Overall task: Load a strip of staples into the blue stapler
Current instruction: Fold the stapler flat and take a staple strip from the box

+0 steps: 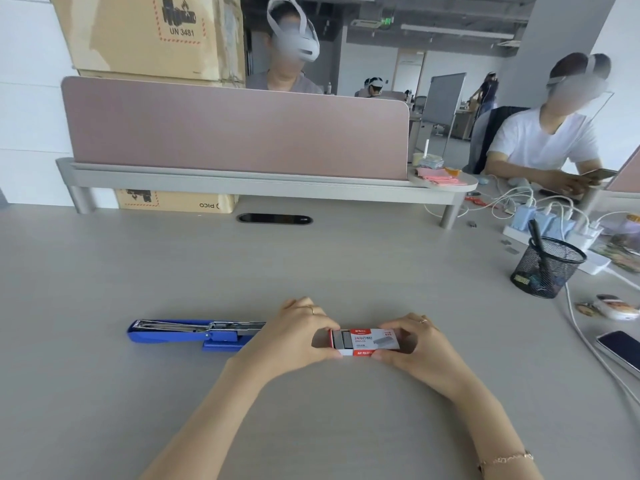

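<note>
The blue stapler (pixel 188 334) lies flat on the grey desk, swung fully open, its metal staple channel facing up. To its right, both hands hold a small red and white staple box (pixel 372 342) just above the desk. My left hand (pixel 298 336) grips the box's left end, where the inner tray is slid out a little and grey staple strips (pixel 341 338) show. My right hand (pixel 417 344) grips the right end. My left hand's wrist hides the stapler's right end.
A black mesh pen cup (pixel 547 268) stands at the right, with a white power strip (pixel 561 237), cables and a phone (pixel 621 351) near the right edge. A pink divider (pixel 235 129) closes the back. Other people sit beyond and to the right.
</note>
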`<state>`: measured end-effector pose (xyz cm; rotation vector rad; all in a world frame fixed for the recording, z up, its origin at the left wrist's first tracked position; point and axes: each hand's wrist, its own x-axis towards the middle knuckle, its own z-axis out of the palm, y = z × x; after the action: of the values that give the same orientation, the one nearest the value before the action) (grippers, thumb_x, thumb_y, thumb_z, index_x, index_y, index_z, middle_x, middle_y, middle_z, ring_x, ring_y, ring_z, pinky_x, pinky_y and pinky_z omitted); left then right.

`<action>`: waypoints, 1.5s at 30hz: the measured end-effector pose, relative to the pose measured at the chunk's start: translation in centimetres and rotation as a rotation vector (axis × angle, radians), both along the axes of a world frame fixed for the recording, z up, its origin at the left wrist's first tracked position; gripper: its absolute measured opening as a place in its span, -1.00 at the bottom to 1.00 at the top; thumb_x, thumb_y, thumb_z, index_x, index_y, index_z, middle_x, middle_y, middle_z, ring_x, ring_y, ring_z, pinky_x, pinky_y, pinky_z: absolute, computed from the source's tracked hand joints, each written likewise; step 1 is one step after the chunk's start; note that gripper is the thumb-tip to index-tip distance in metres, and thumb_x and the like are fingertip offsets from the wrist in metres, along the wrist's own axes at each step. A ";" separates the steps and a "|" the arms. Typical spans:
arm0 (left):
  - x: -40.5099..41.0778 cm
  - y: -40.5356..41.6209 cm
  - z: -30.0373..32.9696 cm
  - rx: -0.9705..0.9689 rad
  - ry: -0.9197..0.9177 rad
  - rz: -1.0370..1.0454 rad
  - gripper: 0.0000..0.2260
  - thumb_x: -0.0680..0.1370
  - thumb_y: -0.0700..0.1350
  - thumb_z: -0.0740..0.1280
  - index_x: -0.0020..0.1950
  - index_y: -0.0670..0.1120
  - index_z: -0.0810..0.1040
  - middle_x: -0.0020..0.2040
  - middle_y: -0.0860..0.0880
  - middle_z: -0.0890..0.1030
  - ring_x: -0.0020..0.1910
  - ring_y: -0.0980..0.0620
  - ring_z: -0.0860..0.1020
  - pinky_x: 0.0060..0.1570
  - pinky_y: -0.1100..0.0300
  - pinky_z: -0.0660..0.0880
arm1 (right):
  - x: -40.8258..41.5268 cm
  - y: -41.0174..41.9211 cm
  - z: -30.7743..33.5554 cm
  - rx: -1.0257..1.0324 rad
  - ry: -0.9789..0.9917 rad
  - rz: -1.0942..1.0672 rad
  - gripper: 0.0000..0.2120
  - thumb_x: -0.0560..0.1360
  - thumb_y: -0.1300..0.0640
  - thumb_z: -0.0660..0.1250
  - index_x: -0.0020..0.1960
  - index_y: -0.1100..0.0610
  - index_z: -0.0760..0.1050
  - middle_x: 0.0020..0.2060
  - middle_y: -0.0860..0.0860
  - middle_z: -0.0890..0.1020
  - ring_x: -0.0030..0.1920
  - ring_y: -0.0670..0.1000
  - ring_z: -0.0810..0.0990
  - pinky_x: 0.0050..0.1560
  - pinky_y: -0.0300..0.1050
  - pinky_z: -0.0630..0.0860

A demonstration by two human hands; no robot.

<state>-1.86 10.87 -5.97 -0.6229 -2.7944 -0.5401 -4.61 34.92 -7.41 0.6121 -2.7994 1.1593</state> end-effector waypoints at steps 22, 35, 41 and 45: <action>0.2 -0.2 0.5 0.050 -0.040 0.074 -0.70 0.37 0.17 0.46 0.00 0.05 0.57 -0.06 0.17 0.59 0.08 0.11 0.42 0.14 0.20 0.26 | -0.2 -0.7 -0.5 0.055 0.198 -0.011 -0.52 0.12 -0.40 0.38 -0.05 -0.20 0.56 -0.04 -0.24 0.48 0.10 -0.27 0.35 0.12 -0.20 0.31; -0.1 0.1 0.2 0.022 -0.043 0.102 -0.65 0.37 0.20 0.44 0.03 0.04 0.56 0.01 0.13 0.62 0.08 0.11 0.43 0.17 0.16 0.27 | -0.2 -1.3 -0.6 0.091 0.198 0.028 -0.64 0.23 -0.24 0.46 -0.04 -0.15 0.55 -0.12 -0.22 0.54 -0.02 -0.19 0.42 0.03 -0.35 0.28; -0.1 0.6 0.4 0.014 -0.059 0.106 -0.65 0.37 0.23 0.41 -0.02 0.03 0.51 -0.03 0.12 0.60 0.04 0.09 0.40 0.14 0.15 0.28 | -0.2 -1.3 -0.5 0.084 0.196 0.028 -0.64 0.23 -0.20 0.49 -0.03 -0.13 0.55 -0.11 -0.20 0.55 -0.01 -0.21 0.40 0.02 -0.36 0.28; -0.1 0.6 0.6 0.052 -0.091 0.109 -0.63 0.34 0.24 0.43 -0.05 0.04 0.46 -0.03 0.10 0.58 0.03 0.10 0.39 0.11 0.17 0.28 | -0.2 -1.3 -0.5 0.089 0.194 0.025 -0.64 0.23 -0.19 0.50 -0.02 -0.12 0.55 -0.10 -0.19 0.55 0.00 -0.21 0.40 0.02 -0.38 0.27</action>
<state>-1.99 11.47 -5.42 -0.4436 -2.8675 -0.6317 -4.84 33.64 -7.96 0.7263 -2.6960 0.9280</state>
